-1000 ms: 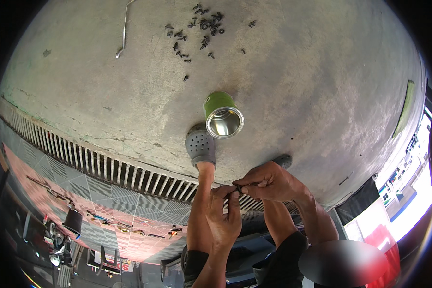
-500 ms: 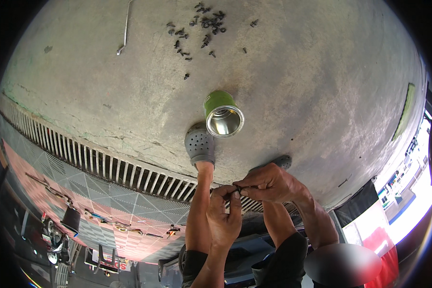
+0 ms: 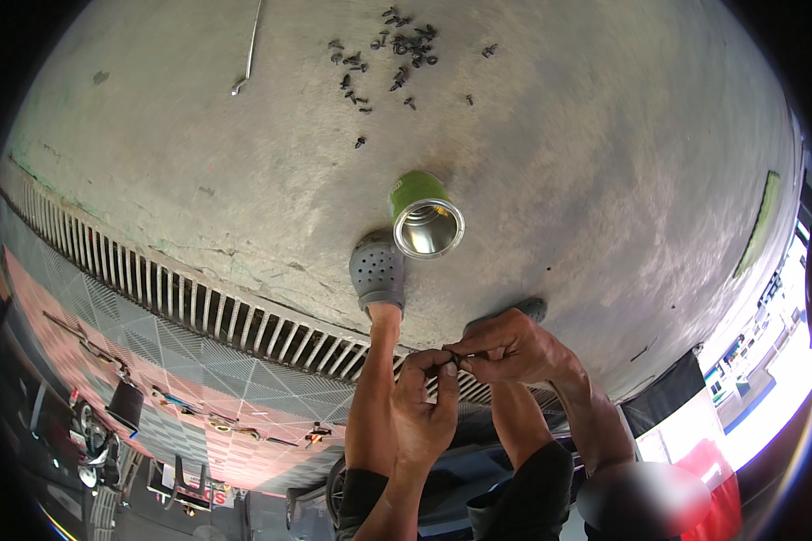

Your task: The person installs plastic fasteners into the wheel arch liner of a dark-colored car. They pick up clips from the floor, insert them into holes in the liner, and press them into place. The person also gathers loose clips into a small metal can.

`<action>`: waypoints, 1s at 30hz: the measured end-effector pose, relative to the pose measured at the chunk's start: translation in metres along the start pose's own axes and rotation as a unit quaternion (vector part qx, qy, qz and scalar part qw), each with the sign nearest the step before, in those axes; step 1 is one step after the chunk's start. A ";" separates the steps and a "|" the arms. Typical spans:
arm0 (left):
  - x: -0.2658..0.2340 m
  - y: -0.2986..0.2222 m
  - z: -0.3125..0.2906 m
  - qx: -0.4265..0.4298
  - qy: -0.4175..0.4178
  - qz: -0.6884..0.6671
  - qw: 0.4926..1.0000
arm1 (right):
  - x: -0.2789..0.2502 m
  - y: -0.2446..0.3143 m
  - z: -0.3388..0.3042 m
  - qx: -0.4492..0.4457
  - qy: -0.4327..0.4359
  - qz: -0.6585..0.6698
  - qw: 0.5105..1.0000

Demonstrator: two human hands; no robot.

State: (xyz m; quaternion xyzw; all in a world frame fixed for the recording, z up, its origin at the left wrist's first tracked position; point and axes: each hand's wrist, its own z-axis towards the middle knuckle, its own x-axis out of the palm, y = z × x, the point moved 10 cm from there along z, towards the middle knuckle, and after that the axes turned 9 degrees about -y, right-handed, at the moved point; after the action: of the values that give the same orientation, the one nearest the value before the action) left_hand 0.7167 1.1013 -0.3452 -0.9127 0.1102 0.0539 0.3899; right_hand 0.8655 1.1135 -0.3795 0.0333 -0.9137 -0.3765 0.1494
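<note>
My left hand (image 3: 424, 410) and my right hand (image 3: 517, 350) meet low in the middle, fingertips pinched together. Between them they grip a small black fastener (image 3: 454, 359); it is mostly covered by the fingers, so its exact shape is hard to see. Beyond the hands, a green metal can (image 3: 415, 187) with its open silver mouth towards me is by the toe of a grey clog (image 3: 376, 269) on my foot. Farther off, several small black fasteners (image 3: 415, 43) lie scattered on the concrete floor, apart from both hands.
A long metal wrench (image 3: 251, 54) lies at the far left. A slotted drain grate (image 3: 198, 302) crosses the floor left of my legs. Tools (image 3: 189, 406) rest on pink and grey floor tiles. A green strip (image 3: 758, 225) is at the right.
The floor, wrench, fasteners and can have shifted slightly to the right in view as the head turned. Both hands keep their pinch on the small black fastener, with only slight finger movement.
</note>
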 end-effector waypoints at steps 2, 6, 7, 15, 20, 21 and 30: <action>-0.002 0.001 0.000 -0.014 -0.007 -0.002 1.000 | 0.000 0.005 0.001 0.004 -0.009 -0.011 1.000; -0.006 0.002 0.000 -0.020 -0.001 0.022 1.000 | 0.000 0.007 0.002 -0.015 -0.017 -0.032 0.999; -0.007 0.000 0.000 -0.019 -0.007 0.002 1.000 | 0.001 0.008 0.002 -0.015 -0.014 -0.038 0.999; -0.010 0.000 0.003 -0.053 -0.015 -0.121 0.991 | 0.009 0.026 0.013 -0.022 0.018 -0.085 0.996; -0.013 -0.002 0.004 -0.064 -0.016 -0.131 0.989 | 0.011 0.028 0.016 -0.052 0.000 -0.068 0.996; -0.014 -0.002 0.004 -0.065 -0.015 -0.130 0.989 | 0.012 0.028 0.016 -0.048 0.003 -0.072 0.996; -0.015 0.003 0.001 -0.038 -0.020 -0.075 0.996 | 0.011 0.019 0.014 -0.035 0.008 -0.071 0.997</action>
State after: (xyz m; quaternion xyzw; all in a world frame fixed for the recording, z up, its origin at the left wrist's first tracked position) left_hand 0.7013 1.1022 -0.3447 -0.9311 0.0310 0.0472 0.3604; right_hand 0.8522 1.1349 -0.3728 0.0955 -0.8939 -0.4180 0.1305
